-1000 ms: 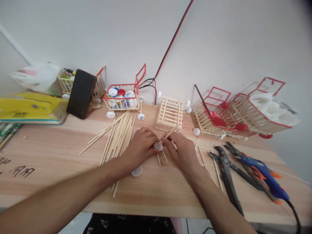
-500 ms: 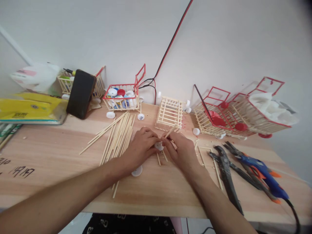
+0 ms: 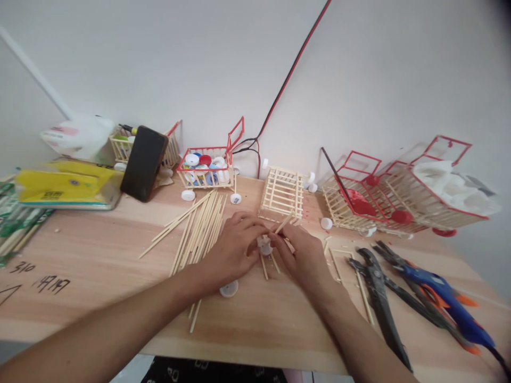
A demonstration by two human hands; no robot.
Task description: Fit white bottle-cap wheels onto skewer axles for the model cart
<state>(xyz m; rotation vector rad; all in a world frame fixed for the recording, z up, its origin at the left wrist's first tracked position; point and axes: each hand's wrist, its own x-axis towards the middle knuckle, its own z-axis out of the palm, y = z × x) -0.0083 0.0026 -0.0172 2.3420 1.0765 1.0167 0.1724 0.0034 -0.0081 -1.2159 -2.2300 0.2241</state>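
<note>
Your two hands meet at the middle of the wooden table (image 3: 99, 255), fingertips almost touching, and the small white cap (image 3: 266, 248) sits right in the gap between them, low on the board. Your left hand (image 3: 231, 250) curls over it from the left with the fingers bent and drawn together around the cap's near side; your right hand (image 3: 303, 255) comes in from the right, its thumb and forefinger pinched on a thin wooden stick (image 3: 282, 223). That stick is what matters: its long axis runs diagonally, the low end down at the cap between your fingertips, the high end pointing up and away to the right toward the bare stick basket (image 3: 281, 194). Both hands are equally close to the cap, but only the right one has the stick. How firmly the left fingers grip the cap is hidden behind your knuckles. A second white cap (image 3: 229, 289) lies flat on the table just under your left wrist, apart from the first. Two short sticks (image 3: 263, 266) lie loose just below the cap, and the bundle of long sticks (image 3: 199, 229) fans out to the left of your left hand.
</note>
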